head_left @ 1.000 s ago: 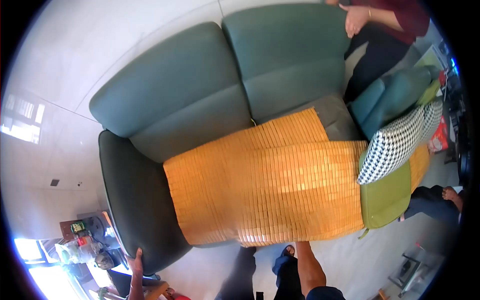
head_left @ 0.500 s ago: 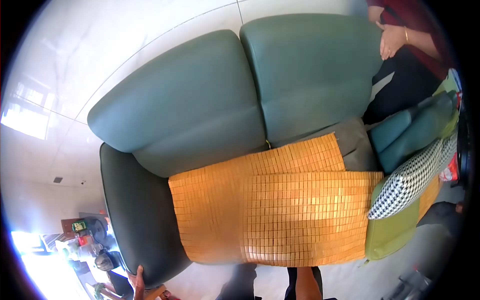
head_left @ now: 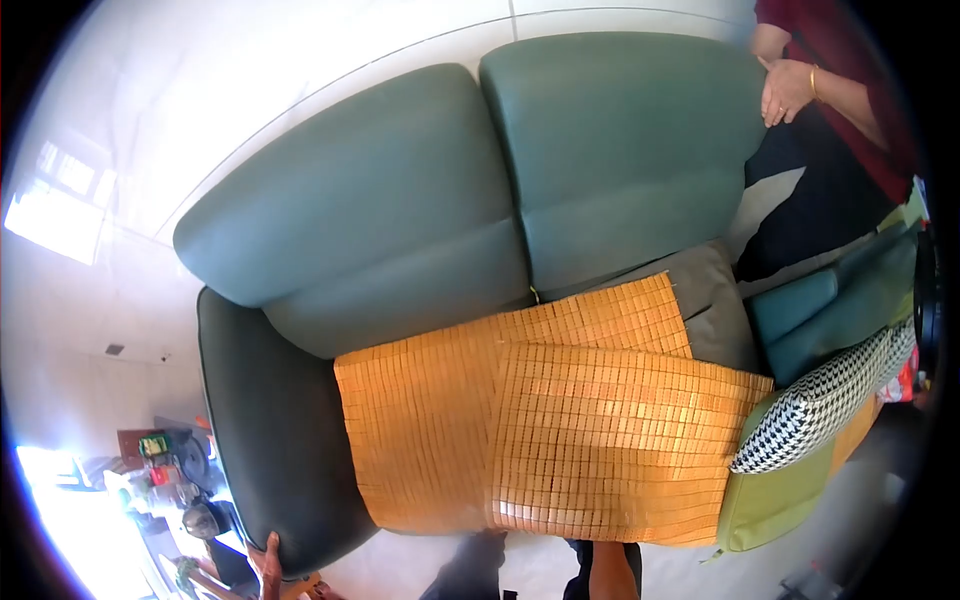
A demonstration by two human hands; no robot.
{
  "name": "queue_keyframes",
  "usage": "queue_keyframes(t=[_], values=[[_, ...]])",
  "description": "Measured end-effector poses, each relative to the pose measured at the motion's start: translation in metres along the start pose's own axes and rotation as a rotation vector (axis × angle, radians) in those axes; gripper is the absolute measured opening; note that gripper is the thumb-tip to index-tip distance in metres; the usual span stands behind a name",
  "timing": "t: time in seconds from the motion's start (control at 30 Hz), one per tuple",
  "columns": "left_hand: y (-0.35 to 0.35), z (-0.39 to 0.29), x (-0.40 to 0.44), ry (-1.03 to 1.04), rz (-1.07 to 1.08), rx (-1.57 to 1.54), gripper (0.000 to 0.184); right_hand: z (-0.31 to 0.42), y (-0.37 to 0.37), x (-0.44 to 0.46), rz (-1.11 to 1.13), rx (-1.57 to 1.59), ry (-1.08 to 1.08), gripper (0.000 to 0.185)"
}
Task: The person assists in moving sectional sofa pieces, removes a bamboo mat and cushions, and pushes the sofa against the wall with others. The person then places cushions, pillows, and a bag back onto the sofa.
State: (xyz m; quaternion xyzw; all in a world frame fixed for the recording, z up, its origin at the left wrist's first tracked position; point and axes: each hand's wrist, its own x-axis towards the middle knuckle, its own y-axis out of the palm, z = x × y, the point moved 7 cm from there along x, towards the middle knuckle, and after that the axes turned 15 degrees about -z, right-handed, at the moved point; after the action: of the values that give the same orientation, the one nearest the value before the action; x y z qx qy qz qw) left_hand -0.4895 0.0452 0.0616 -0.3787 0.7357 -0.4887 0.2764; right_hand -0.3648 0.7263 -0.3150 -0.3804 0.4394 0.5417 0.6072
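Note:
My left hand (head_left: pixel 266 562) grips the lower front end of the dark green sofa's left armrest (head_left: pixel 275 430), thumb over its edge. My right forearm (head_left: pixel 612 572) reaches up to the front edge of the seat. The right hand itself is hidden below that edge, so its fingers do not show. Across the seat lies a tan mat of small tiles (head_left: pixel 610 440), with one part overlapping another. Behind it stand two padded backrests of the sofa (head_left: pixel 620 130).
At upper right, another person's hands (head_left: pixel 788 92) are together beside the right backrest. A houndstooth cushion (head_left: pixel 825 405) and a green cushion (head_left: pixel 775 505) lie at the sofa's right end. Cluttered items (head_left: pixel 165 465) stand at lower left, on or near bright floor.
The floor seam behind the sofa now appears farther right against the backrests. The sofa's right end, its cushions and the mat's right corner sit lower in view. My left hand keeps its hold.

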Motion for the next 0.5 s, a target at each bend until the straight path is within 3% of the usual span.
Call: queue_keyframes(t=[0.07, 0.13, 0.5], values=[[-0.001, -0.026, -0.009, 0.031, -0.014, 0.041, 0.066, 0.000, 0.009, 0.002, 0.018, -0.017, 0.006, 0.050], [-0.002, -0.025, -0.007, 0.054, -0.037, 0.066, 0.074, 0.004, 0.012, 0.005, 0.022, -0.031, 0.011, 0.050], [-0.001, -0.020, -0.017, -0.043, -0.007, 0.074, 0.074, 0.010, 0.013, 0.017, 0.019, -0.048, 0.047, 0.049]])
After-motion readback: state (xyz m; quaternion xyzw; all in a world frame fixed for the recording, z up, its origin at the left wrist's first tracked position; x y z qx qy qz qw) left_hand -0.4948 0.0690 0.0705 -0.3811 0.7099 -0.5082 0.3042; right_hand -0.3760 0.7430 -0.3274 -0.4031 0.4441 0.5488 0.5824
